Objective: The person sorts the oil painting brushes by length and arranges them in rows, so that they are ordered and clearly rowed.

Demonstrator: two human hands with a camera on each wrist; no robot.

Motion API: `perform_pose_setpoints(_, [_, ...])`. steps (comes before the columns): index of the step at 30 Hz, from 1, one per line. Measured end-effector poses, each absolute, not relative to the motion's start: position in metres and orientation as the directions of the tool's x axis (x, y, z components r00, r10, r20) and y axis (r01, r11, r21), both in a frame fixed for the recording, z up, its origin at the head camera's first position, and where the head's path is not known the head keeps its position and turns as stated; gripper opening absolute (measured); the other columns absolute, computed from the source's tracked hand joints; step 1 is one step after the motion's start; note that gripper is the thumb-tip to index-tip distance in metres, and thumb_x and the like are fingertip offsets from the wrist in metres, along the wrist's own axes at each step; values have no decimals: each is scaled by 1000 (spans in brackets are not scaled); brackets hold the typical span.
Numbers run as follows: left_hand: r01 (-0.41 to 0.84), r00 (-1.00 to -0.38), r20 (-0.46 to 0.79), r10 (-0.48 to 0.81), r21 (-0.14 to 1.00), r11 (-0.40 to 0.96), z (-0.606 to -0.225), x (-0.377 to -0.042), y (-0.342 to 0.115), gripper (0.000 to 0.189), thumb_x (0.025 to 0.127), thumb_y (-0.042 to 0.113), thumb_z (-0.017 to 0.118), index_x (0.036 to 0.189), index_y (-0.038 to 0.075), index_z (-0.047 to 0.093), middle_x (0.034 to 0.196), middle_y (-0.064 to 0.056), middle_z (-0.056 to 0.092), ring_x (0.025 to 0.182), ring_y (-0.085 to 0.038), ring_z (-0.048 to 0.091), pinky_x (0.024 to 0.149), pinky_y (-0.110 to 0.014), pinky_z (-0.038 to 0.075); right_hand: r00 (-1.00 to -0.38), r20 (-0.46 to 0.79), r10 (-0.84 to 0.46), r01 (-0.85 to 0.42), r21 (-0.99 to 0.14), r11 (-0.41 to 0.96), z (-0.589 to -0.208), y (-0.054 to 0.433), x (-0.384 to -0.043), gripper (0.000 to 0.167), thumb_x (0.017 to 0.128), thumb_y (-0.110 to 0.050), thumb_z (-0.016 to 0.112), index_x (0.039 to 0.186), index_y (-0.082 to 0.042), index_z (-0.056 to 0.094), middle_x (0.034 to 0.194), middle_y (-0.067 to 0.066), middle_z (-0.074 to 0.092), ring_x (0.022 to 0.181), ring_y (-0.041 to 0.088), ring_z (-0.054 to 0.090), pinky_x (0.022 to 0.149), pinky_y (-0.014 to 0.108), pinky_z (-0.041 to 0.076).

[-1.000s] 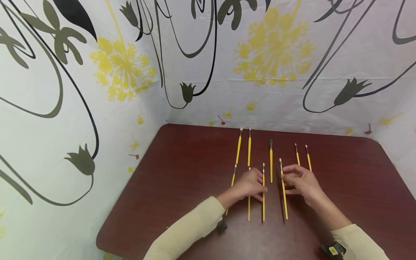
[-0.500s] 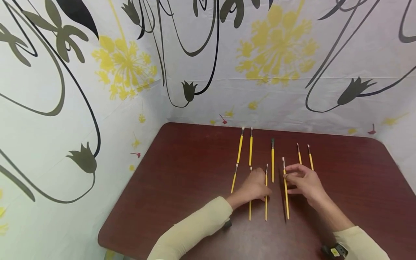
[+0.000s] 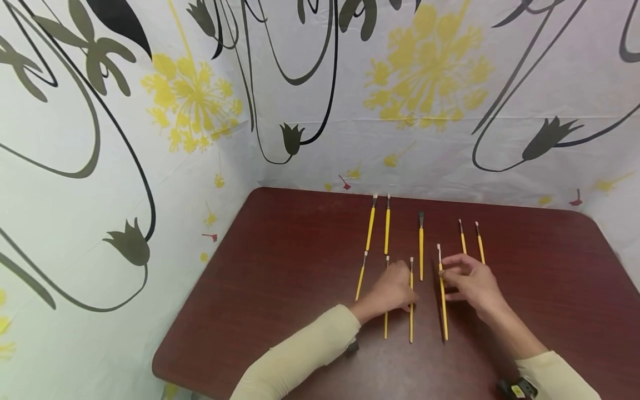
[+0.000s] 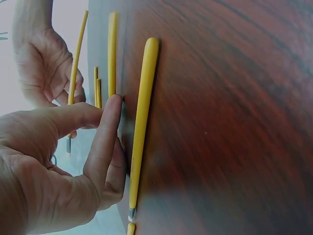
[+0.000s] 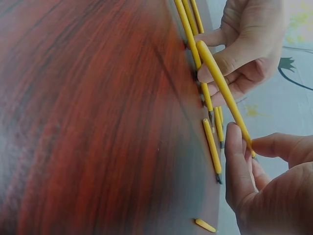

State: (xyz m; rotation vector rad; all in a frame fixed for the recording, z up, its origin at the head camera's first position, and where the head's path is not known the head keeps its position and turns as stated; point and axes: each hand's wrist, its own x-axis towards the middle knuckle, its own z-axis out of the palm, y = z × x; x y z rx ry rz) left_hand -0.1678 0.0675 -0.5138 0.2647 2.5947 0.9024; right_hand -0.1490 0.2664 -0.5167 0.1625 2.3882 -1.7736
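Note:
In the head view my left hand pinches a yellow-handled paintbrush low over the table, its bristles pointing away from me. To its right, my right hand holds a second paintbrush between thumb and fingers near the ferrule. The right wrist view has that brush's handle slanting up from the fingertips, with the left hand behind it. Under the left hand lies another paintbrush, its middle hidden. Farther left, the left wrist covers the lower end of one more paintbrush.
Two paintbrushes lie at the back left of the dark red table. A dark-bristled paintbrush lies between and beyond my hands. Behind the right hand are two thin paintbrushes, partly hidden. A patterned cloth hangs at the table's far edge.
The right hand has lowered its paintbrush, which is now close to its shadow. The left hand's paintbrush has slid slightly toward me. The head view has shifted a little.

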Motion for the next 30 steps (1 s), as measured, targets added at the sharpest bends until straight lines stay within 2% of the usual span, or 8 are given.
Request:
perform_pose_setpoints(3, [51,-916,-287,280,610,791,-513,-166,69,55,83,8,86,127,1,54,112,-14,65,44,-6,63,48,-16,53,-980,-199,-5,189,-937,293,-517,267,-148,41,103,-10,65,138,7,53,98,3,74,81,12,75,69,40,69])
perform_pose_setpoints(6, [51,-918,-284,276,606,794,-513,-165,69,54,82,6,85,126,3,55,118,-13,63,44,-6,62,49,-16,53,-979,-203,-1,194,-935,296,-518,267,-148,41,103,-10,66,138,7,53,99,4,75,82,13,75,70,40,69])
perform_pose_setpoints(15, [92,-916,-260,307,607,789,-511,-163,66,52,81,4,84,124,4,55,108,-8,60,47,-7,61,47,-18,53,-972,-235,6,226,-925,307,-523,266,-146,40,103,-9,65,137,8,53,100,8,74,82,15,76,71,40,70])
perform_pose_setpoints(17, [100,-914,-256,313,607,789,-511,-162,66,52,82,5,85,123,5,55,108,-7,59,47,-7,61,47,-18,53,-970,-241,6,232,-923,308,-525,266,-146,40,103,-8,64,137,8,53,100,7,73,81,15,75,70,40,70])
perform_pose_setpoints(22, [116,-915,-247,319,595,795,-508,-160,65,63,83,14,88,134,4,53,117,-7,60,46,-4,60,48,-15,52,-970,-244,8,233,-919,318,-526,265,-145,40,103,-8,64,137,8,53,101,8,73,81,15,74,70,40,70])
perform_pose_setpoints(26, [129,-917,-223,329,615,778,-505,-161,61,51,85,18,87,123,7,55,111,-5,60,45,-3,60,49,-15,52,-968,-251,12,240,-912,333,-526,263,-144,39,102,-8,65,136,9,53,102,12,74,80,15,74,69,39,69])
perform_pose_setpoints(29, [101,-916,-206,345,713,693,-500,-164,54,39,91,18,83,116,6,56,107,-7,62,45,-8,65,48,-19,56,-963,-269,22,259,-896,360,-526,262,-143,39,103,-11,66,135,9,55,102,13,74,80,15,74,69,38,69])
perform_pose_setpoints(30, [77,-915,-206,346,755,651,-498,-166,52,37,93,18,81,118,5,56,107,-7,63,46,-10,66,47,-22,58,-960,-278,27,269,-891,367,-526,262,-143,39,102,-11,66,134,9,55,101,13,74,80,14,74,69,38,69])
